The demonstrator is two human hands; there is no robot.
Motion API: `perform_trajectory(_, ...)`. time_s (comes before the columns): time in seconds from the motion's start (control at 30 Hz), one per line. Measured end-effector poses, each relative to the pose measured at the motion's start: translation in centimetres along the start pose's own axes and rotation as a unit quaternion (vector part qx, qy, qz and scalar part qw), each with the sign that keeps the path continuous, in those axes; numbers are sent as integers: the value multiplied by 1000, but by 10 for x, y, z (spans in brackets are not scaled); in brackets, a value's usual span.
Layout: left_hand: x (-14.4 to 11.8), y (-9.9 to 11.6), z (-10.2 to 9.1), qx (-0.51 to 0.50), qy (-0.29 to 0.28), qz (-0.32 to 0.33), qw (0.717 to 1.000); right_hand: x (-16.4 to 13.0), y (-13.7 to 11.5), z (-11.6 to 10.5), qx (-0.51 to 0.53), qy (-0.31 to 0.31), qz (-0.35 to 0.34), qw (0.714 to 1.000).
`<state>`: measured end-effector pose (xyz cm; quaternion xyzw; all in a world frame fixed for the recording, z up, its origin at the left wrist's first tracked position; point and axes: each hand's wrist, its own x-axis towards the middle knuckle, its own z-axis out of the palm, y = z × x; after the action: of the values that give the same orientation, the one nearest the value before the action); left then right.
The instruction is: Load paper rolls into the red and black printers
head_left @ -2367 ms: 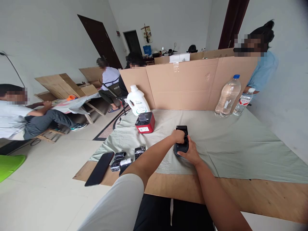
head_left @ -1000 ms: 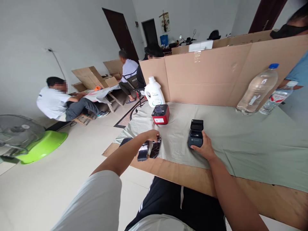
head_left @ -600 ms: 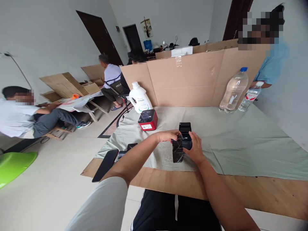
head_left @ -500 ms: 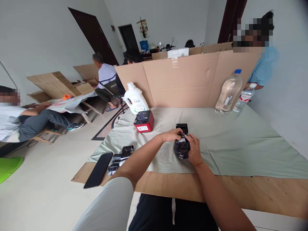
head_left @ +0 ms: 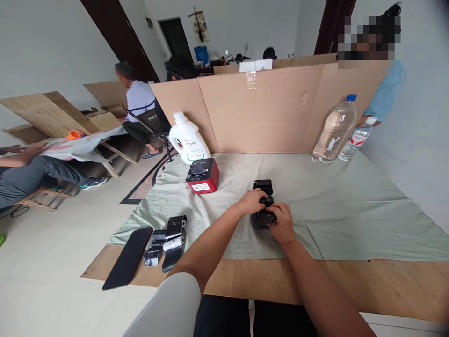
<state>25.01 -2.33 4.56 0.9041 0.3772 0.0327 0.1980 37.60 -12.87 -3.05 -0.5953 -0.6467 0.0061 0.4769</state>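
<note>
A small black printer [head_left: 264, 186] lies on the grey-green cloth [head_left: 351, 210] at the table's middle, its lid raised at the far end. My left hand [head_left: 253, 200] and my right hand [head_left: 281, 224] meet over its near half. Between them sits a roll in shiny black wrap [head_left: 265, 217], pressed against the printer. My left fingers curl on the roll from the left. My right hand grips the printer body from the right and front. The printer's near part is hidden by my fingers.
A red printer [head_left: 202, 175] and a white jug [head_left: 187, 140] stand at the left back. A phone [head_left: 128, 257] and more wrapped rolls [head_left: 168, 241] lie near the left front edge. Two water bottles [head_left: 335, 131] stand by the cardboard screen [head_left: 266, 110]. Other people sit or stand beyond it.
My left hand reached to the rolls at the left, picked up one black-wrapped roll and carried it to the printer. My right hand stayed on the printer.
</note>
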Motion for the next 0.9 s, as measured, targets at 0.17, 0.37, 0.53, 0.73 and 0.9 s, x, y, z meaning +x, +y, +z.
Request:
perform_trajectory(0.17, 3, 0, 7, 1, 1, -8, 1000, -2, 3, 2, 2, 6, 12, 1000)
perform_trajectory(0.37, -1, 0, 13, 18, 55, -33, 998, 0, -2, -1, 6, 3, 4, 1000)
perform_trajectory(0.53, 1, -4, 15, -14, 127, -69, 989, 0, -1, -1, 16, 17, 12, 1000)
perform_trajectory(0.73, 7, -23, 20, -201, 273, -92, 936, 0, 6, 1, 22, 40, 29, 999)
perform_trajectory(0.9, -7, -28, 34, -327, 283, 9, 902, 0, 6, 1, 18, 60, 17, 998)
